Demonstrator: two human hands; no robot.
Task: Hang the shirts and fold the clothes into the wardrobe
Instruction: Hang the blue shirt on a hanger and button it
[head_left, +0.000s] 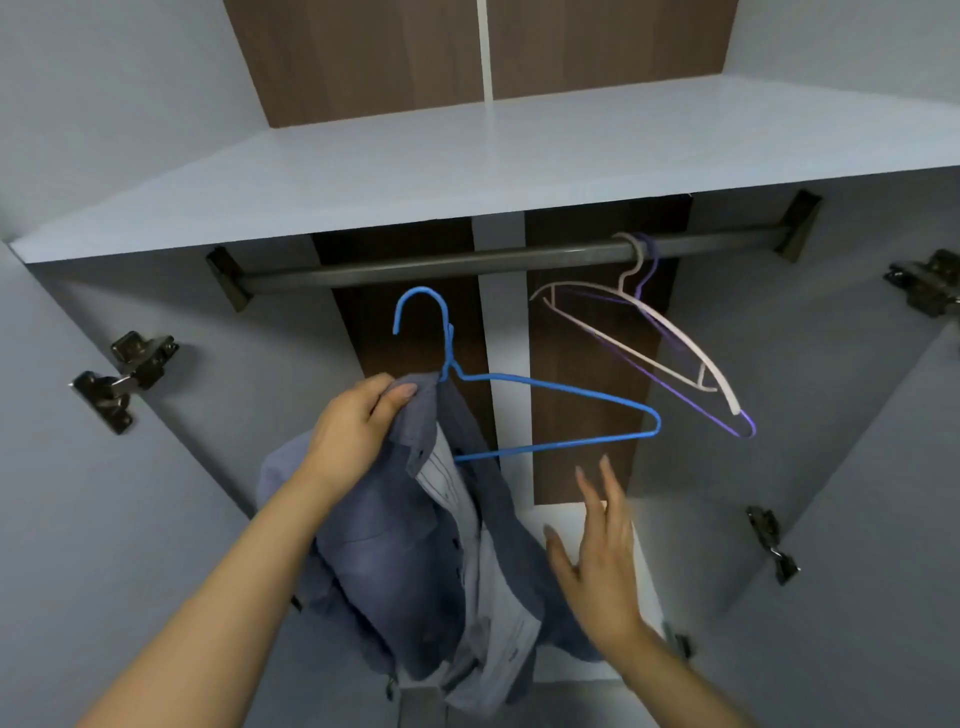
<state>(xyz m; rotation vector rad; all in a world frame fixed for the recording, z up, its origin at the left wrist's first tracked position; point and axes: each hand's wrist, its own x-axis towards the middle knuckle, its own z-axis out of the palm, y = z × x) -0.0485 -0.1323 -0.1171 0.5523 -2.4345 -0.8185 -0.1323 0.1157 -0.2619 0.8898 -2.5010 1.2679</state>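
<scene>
Wardrobe (156, 493) open, rail (441, 265) under shelf (467, 166) | left hand (358, 431) grips blue shirt (415, 561) collar on blue hanger (519, 410), below rail | right hand (602, 551) fingers spread, empty | two hangers (649, 338) on rail.

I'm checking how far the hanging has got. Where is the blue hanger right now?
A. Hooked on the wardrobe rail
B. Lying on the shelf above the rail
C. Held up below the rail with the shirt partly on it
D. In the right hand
C: the blue hanger has its hook below the rail, one side inside the shirt that the left hand grips.
</scene>
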